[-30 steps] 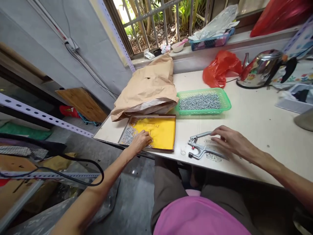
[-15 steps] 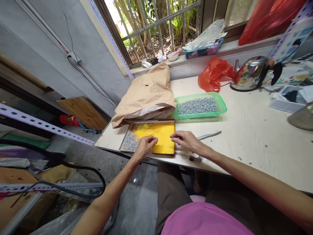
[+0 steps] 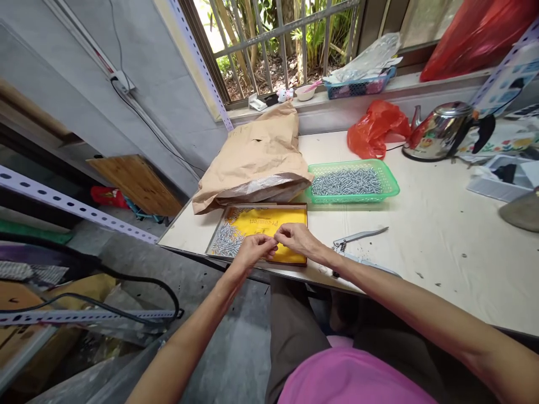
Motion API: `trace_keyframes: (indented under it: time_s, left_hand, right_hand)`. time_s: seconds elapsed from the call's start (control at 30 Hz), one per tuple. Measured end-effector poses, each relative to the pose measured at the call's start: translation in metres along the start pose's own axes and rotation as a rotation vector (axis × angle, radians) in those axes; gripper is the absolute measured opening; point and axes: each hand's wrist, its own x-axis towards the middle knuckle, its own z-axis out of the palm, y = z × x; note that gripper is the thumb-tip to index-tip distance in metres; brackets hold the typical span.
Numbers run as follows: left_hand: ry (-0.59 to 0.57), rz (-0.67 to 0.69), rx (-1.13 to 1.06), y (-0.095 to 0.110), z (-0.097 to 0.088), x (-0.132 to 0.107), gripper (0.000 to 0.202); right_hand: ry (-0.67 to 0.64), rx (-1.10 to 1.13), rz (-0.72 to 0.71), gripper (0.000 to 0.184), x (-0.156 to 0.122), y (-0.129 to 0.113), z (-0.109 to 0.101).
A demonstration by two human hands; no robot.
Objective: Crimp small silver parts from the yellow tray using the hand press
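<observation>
Over the shallow box with a yellow lining (image 3: 290, 216), my left hand (image 3: 254, 248) and my right hand (image 3: 293, 238) meet fingertip to fingertip. Both hands are closed in a pinch; whatever lies between the fingers is too small to make out. A heap of small silvery metal pins (image 3: 227, 240) fills the left side of the box, close to my left hand. Behind and to the right, a green plastic basket (image 3: 389, 188) holds many similar metal pieces (image 3: 347, 182). Hand pruners (image 3: 362, 234) with grey handles lie spread on the table, right of the box and partly behind my right forearm.
A large brown paper sack (image 3: 256, 154) lies behind the box, its mouth towards me. Farther right are a crumpled red plastic bag (image 3: 373, 132), a metal kettle (image 3: 440, 132) and a grey divided tray (image 3: 494, 182). The table's front edge runs just below the box.
My right hand has moved left from the box's right edge to meet my left hand. More of the pruners now shows. The whole view has shifted slightly.
</observation>
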Motion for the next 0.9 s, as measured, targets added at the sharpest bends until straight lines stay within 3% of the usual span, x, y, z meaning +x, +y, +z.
trace_keyframes:
  time_s: [0.13,0.23,0.3,0.43,0.57,0.7,0.9]
  left_hand:
    - [0.041,-0.115,-0.179,-0.005,-0.006,0.006,0.034]
    - [0.137,-0.128,-0.172,-0.008,-0.009,0.006,0.033]
    - [0.096,-0.135,-0.155,-0.007,-0.009,0.004,0.033]
    - [-0.061,-0.165,-0.225,0.003,0.001,-0.006,0.031]
    - [-0.184,-0.192,-0.334,0.014,0.03,-0.016,0.025]
    - [-0.248,-0.225,-0.364,0.012,0.077,-0.022,0.028]
    - [-0.147,-0.083,-0.035,-0.002,0.134,-0.018,0.03]
  right_hand:
    - [-0.038,0.037,0.034,0.021,0.005,0.01,0.006]
    - [-0.022,-0.138,-0.113,0.027,0.005,0.017,0.009]
    - [-0.041,-0.228,-0.278,0.037,0.002,0.018,0.006]
    - [-0.047,-0.228,-0.436,0.026,-0.013,0.011,-0.011]
    - [0.008,-0.233,-0.484,0.027,-0.044,0.006,-0.043]
    - [0.042,-0.278,-0.431,0.028,-0.086,0.017,-0.076]
    - [0.062,-0.48,-0.225,0.037,-0.147,0.052,-0.113]
